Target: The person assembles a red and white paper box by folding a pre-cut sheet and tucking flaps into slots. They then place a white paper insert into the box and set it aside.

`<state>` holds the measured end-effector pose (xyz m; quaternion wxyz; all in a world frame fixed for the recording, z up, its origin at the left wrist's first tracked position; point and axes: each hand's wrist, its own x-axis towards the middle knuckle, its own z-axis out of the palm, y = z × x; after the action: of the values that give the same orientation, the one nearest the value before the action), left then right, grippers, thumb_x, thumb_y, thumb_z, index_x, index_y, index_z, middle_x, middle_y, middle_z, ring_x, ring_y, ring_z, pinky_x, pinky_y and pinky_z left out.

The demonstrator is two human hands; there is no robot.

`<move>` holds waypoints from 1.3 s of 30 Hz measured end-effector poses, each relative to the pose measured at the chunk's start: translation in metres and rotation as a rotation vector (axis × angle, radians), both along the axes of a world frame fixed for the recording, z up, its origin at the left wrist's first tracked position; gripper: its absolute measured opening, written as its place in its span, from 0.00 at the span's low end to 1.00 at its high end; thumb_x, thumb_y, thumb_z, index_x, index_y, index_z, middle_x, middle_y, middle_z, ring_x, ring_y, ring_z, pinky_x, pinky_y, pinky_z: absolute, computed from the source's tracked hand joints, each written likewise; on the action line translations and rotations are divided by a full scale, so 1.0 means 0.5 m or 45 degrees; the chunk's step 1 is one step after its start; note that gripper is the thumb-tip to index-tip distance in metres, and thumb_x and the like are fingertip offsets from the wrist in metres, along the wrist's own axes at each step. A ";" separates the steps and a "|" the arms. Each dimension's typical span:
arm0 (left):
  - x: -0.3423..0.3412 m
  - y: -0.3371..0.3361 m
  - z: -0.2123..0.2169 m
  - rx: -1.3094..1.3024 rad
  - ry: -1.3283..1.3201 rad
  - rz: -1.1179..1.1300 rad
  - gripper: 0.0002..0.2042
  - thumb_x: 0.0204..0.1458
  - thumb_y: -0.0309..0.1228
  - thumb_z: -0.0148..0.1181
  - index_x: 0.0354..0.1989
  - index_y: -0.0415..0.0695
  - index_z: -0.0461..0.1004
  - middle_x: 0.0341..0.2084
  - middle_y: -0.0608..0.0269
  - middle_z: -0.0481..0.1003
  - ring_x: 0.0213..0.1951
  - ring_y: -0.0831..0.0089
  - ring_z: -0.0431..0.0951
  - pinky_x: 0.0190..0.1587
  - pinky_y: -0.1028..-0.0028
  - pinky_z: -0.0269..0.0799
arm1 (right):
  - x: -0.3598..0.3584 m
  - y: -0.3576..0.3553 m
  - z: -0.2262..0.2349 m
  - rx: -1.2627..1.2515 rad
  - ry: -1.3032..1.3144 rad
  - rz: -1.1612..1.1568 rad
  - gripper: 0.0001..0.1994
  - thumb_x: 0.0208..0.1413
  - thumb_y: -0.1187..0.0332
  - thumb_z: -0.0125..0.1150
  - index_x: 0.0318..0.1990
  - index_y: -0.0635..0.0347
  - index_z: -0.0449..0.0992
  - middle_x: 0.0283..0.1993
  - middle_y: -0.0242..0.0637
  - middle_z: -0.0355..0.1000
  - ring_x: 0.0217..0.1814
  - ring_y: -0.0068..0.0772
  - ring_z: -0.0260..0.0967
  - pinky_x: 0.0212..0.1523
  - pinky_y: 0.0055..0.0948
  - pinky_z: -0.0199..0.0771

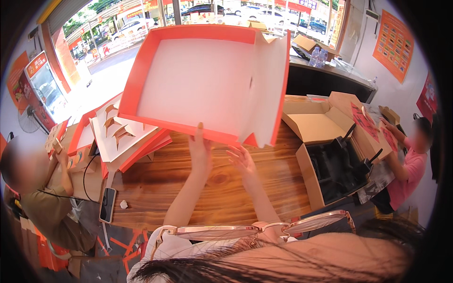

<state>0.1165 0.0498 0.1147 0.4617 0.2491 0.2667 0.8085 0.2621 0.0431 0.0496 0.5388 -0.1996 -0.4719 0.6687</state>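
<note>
A wooden surface (226,188) carried several things around the raised box. Toward its left edge lay a stack of flat orange-and-white cardboard sheets (125,134), the top one with cut-out flaps standing up. A phone (107,204) rested on the near left corner with a cable running from it, and a small white scrap (124,204) lay just beside it. At the right edge stood an open brown carton (330,155) holding dark items with black handles; what they were could not be told. A second person in a pink top (408,174) worked at the far right edge, and a third person (42,193) sat at the left edge.

The orange box (203,80), white inside and empty, was held tilted up above the middle of the surface, its open side facing the camera and one side flap standing folded at the right.

The left hand (200,151) reached up from below, its fingers gripping the box's lower rim. The right hand (241,160) was just beside it, palm up and fingers spread loose under the same rim, clasping nothing.
</note>
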 end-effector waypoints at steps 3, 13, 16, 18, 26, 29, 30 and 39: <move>0.072 -0.021 0.011 -0.071 0.082 -0.008 0.18 0.52 0.36 0.56 0.49 0.44 0.59 0.38 0.66 0.68 0.39 0.77 0.71 0.38 0.76 0.68 | -0.029 -0.017 0.021 -0.008 0.133 0.013 0.25 0.53 0.67 0.56 0.57 0.61 0.56 0.62 0.38 0.55 0.63 0.34 0.53 0.58 0.30 0.55; 0.170 -0.054 -0.062 -0.057 0.572 -0.232 0.19 0.50 0.33 0.59 0.49 0.40 0.63 0.37 0.62 0.71 0.39 0.75 0.70 0.40 0.75 0.69 | 0.016 -0.023 0.081 0.016 0.611 -0.580 0.24 0.51 0.66 0.56 0.55 0.59 0.59 0.54 0.33 0.61 0.57 0.27 0.58 0.56 0.30 0.58; 0.140 -0.094 -0.063 -0.044 1.047 -0.705 0.20 0.50 0.33 0.59 0.51 0.40 0.64 0.38 0.61 0.72 0.43 0.73 0.71 0.44 0.73 0.69 | 0.124 0.029 0.054 0.111 0.652 -0.708 0.22 0.51 0.66 0.55 0.53 0.60 0.62 0.51 0.32 0.64 0.52 0.26 0.63 0.52 0.29 0.62; 0.078 -0.150 -0.011 0.031 1.324 -1.094 0.21 0.50 0.32 0.58 0.52 0.40 0.65 0.40 0.61 0.73 0.46 0.71 0.71 0.47 0.72 0.68 | 0.198 0.045 0.088 0.115 0.638 -0.882 0.19 0.53 0.64 0.53 0.52 0.60 0.64 0.50 0.32 0.66 0.48 0.27 0.65 0.50 0.27 0.64; -0.160 -0.174 0.148 0.174 1.390 0.099 0.33 0.43 0.29 0.60 0.60 0.44 0.54 0.55 0.56 0.61 0.56 0.65 0.62 0.55 0.64 0.61 | 0.309 0.041 0.291 0.096 0.372 -1.063 0.23 0.58 0.54 0.42 0.55 0.62 0.61 0.50 0.37 0.65 0.54 0.31 0.61 0.51 0.29 0.63; -0.195 -0.124 0.137 -0.031 1.407 0.154 0.36 0.45 0.35 0.60 0.63 0.45 0.50 0.58 0.55 0.57 0.60 0.63 0.57 0.59 0.63 0.56 | 0.350 0.087 0.277 0.177 0.247 -0.898 0.22 0.58 0.54 0.41 0.53 0.62 0.61 0.48 0.35 0.65 0.51 0.28 0.63 0.49 0.27 0.66; -0.205 -0.113 0.128 -0.092 1.419 0.134 0.37 0.45 0.36 0.60 0.63 0.45 0.49 0.58 0.54 0.57 0.60 0.63 0.57 0.59 0.62 0.55 | 0.343 0.095 0.282 0.211 0.201 -0.839 0.22 0.58 0.54 0.40 0.53 0.61 0.62 0.48 0.34 0.66 0.50 0.27 0.64 0.48 0.27 0.66; -0.212 -0.060 0.035 -0.167 0.717 -0.497 0.25 0.47 0.35 0.57 0.53 0.37 0.63 0.46 0.57 0.68 0.47 0.70 0.68 0.49 0.70 0.64 | 0.259 0.181 0.347 0.369 -0.093 -0.773 0.20 0.59 0.55 0.40 0.51 0.61 0.64 0.47 0.33 0.66 0.50 0.26 0.64 0.50 0.26 0.65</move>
<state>0.0105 0.0200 0.1320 0.5309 0.4784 0.3825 0.5857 0.3916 0.1335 0.2230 0.7188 -0.2764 -0.5000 0.3961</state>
